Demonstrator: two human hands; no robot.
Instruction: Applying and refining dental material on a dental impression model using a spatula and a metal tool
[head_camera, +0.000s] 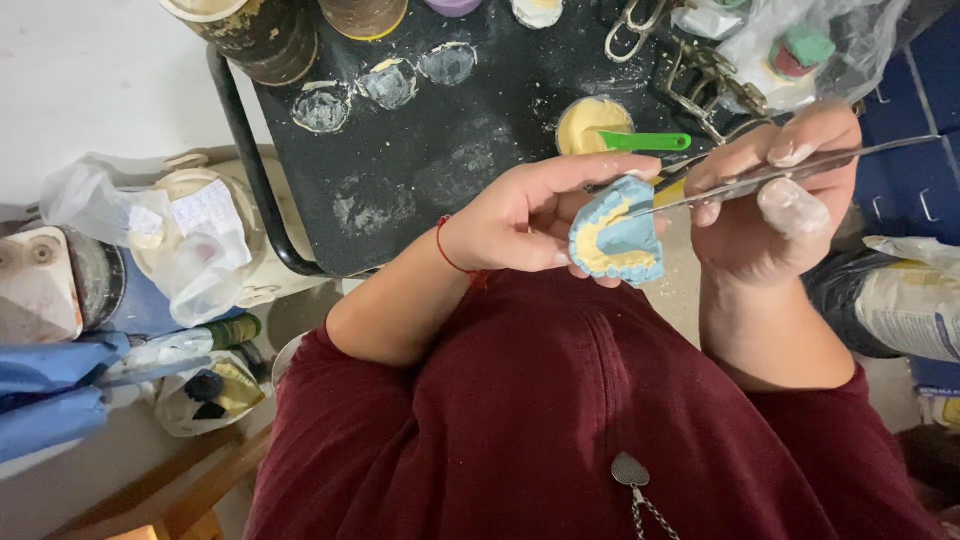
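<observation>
Dental mould (617, 237) — in left grip (520, 220)

Black table (400, 190) dusted with white residue and ring marks. Small yellow bowl (592, 125) with green spatula (645, 141). Metal clamps (700, 75) near bagged items (800, 50). Plastic-wrapped containers (195, 235) on floor at left

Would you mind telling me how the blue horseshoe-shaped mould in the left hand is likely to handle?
The blue mould, pinched in the left hand, keeps its arch, so it is probably fairly firm. Its yellow filling probably adds weight. Thin scalloped edges may chip under the metal spatula in the right hand.
</observation>
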